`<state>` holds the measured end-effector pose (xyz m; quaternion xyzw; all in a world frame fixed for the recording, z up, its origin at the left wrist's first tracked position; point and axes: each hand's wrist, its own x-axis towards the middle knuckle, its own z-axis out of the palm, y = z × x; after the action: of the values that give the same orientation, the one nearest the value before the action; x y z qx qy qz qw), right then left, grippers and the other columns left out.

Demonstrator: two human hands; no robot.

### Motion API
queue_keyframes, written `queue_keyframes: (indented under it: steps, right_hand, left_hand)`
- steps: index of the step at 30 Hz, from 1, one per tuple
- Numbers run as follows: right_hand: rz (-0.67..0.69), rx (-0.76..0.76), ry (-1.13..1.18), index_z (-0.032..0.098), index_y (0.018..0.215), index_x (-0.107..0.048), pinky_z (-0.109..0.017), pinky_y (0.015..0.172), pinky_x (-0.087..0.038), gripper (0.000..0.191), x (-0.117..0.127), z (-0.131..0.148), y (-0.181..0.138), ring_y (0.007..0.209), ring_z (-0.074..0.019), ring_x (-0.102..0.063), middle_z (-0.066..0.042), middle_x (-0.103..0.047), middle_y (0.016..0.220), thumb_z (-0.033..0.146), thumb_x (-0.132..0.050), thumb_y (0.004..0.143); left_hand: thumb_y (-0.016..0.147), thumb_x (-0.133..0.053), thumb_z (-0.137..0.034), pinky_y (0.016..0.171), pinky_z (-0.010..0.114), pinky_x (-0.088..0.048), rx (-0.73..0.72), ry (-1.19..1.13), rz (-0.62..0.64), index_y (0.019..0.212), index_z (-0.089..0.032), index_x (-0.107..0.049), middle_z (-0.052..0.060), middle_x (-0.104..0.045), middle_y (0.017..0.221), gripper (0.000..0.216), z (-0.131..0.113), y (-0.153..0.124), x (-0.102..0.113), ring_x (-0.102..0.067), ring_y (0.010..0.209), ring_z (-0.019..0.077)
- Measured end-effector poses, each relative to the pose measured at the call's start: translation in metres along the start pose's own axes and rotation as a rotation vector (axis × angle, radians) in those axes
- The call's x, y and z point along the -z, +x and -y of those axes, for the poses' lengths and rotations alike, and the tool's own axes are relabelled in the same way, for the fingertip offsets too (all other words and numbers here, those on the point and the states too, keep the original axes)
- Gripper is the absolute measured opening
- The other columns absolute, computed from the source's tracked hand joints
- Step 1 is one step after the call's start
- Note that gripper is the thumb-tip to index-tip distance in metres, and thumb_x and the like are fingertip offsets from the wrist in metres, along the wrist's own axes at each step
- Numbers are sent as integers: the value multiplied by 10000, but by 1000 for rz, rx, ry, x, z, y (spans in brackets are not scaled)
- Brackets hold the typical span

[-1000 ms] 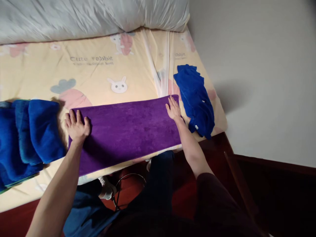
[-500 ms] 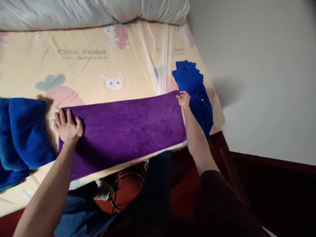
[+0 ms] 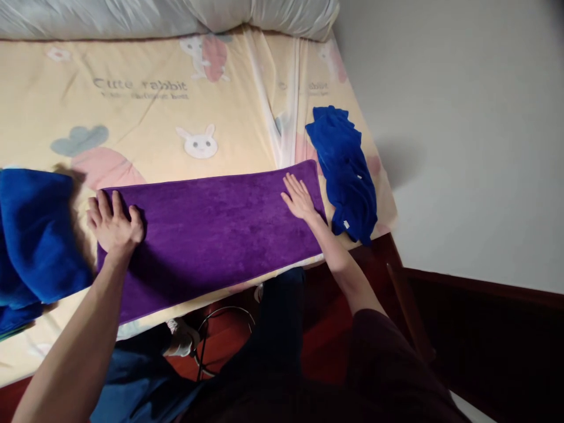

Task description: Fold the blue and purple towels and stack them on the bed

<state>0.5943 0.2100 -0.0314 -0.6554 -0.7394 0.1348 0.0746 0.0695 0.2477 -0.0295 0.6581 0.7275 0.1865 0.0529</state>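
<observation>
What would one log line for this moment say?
left hand: flat on purple towel, left end | right hand: flat on right end | towel: spread on bed | blue towels: beside

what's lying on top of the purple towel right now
Both hands rest flat on the purple towel: the left hand at its left end, the right hand near its right end. Whatever lies beneath the palms is hidden.

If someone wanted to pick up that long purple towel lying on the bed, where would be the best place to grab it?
Probably by its two short ends, coming in from the bed's near edge. The purple towel lies flat as a long strip, so pinching the far corners beside the left hand and right hand, which now rest flat on it, should lift it without sagging. The right end lies close to the blue cloth.
</observation>
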Motion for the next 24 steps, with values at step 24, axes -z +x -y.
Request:
queue_keyframes:
  steps: [24]
  right_hand:
    - [-89, -344, -209, -3, 1639, -192, -545, 1265, -182, 701, -9, -24, 35, 1598, -260, -167, -234, -233, 1696, 432, -172, 1089]
  left_hand:
    - [1022, -354, -525, 1312, 533, -91, -238, -45, 132, 1586, -73, -387, 171, -249, 1703, 723, 17, 10, -6, -134, 1606, 307]
